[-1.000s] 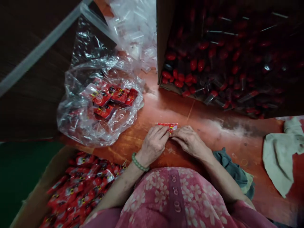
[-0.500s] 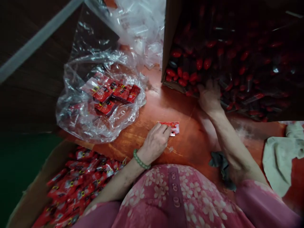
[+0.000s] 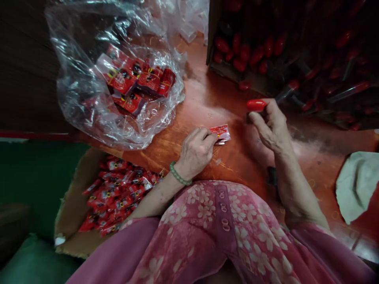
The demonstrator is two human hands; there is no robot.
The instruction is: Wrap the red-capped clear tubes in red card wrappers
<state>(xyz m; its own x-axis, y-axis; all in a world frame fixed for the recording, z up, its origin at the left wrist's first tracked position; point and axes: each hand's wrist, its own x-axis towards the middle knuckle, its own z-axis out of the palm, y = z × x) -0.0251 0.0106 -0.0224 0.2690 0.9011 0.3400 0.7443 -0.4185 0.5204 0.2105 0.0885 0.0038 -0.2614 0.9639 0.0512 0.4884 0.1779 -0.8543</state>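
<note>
My left hand (image 3: 197, 152), with a green bead bracelet on the wrist, pinches a small red printed card (image 3: 222, 131) against the orange tabletop (image 3: 201, 98). To its right, my right hand (image 3: 275, 126) is closed around a glossy red oval piece (image 3: 256, 105), held between thumb and fingers above the table. Whether a clear tube is joined to that piece is hidden by my fingers. Just beyond this hand, a dark open box (image 3: 220, 73) holds many red oval pieces and clear tubes with red ends.
A clear plastic bag (image 3: 142, 140) with stacks of red printed cards lies at the left. Below it, a cardboard box (image 3: 66, 215) holds many red packets. Clear plastic pieces (image 3: 192, 19) are heaped at the back. A pale cloth (image 3: 355, 185) lies at the right.
My right hand has come out of the dark box toward me, bringing a red oval piece. My left hand still pinches the card. The view has shifted.
</note>
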